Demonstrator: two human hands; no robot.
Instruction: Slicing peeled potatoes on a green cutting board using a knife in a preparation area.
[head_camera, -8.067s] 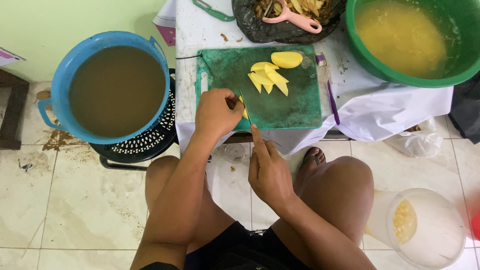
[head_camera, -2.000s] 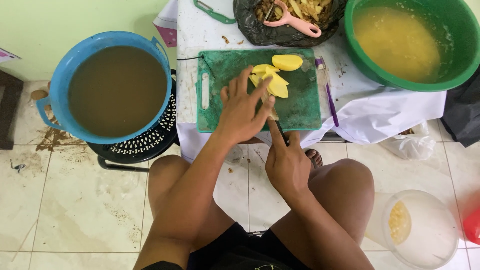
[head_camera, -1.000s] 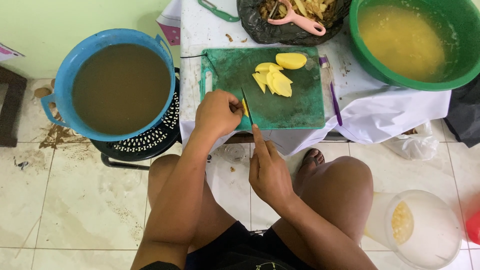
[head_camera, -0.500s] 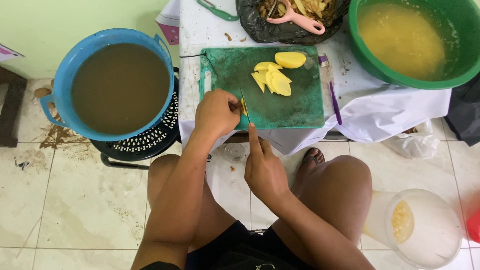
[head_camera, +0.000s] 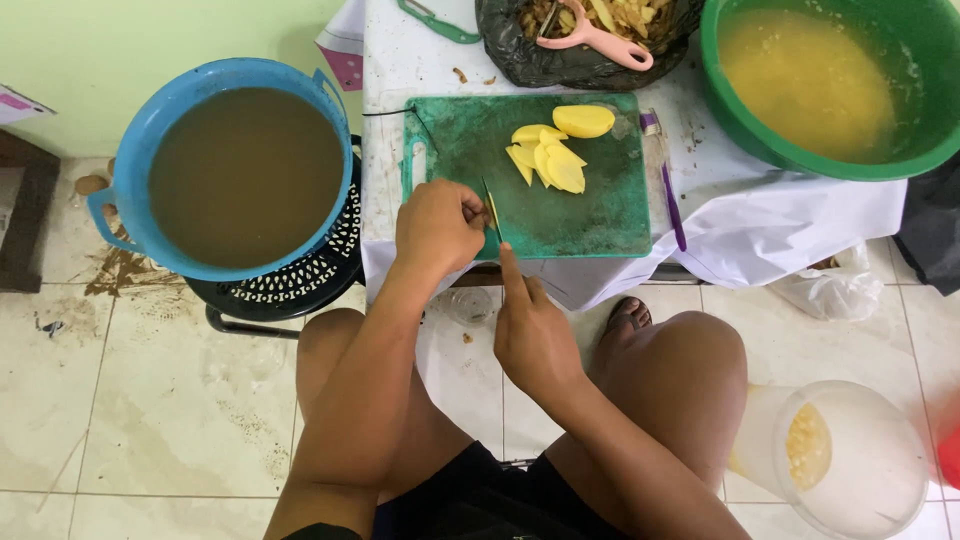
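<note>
— Two hands are at the near edge of the cutting board (head_camera: 590, 215), middle of the frame. The left hand (head_camera: 436, 228) is curled tight, fingers pinching a thin yellow potato slice (head_camera: 493, 210) against the green surface.

— And the right?

— The right hand (head_camera: 530, 330) sits just below the board's edge, closed round a knife (head_camera: 488, 200), forefinger stretched along its back; the blade stands right beside the slice.

— What's different from two seconds ago?

— Back then the left hand was spread out, up by the pile of cut pieces (head_camera: 550, 160) at the top of the board. Now it's drawn back to the lower left corner and pressed together on one piece, so I'd judge the work has gone from setting cut bits aside to slicing again.

— The rest?

— A blue tub (head_camera: 125, 180) of brown water at left, a green basin (head_camera: 760, 140) of yellow water upper right, both unmoved.
</note>
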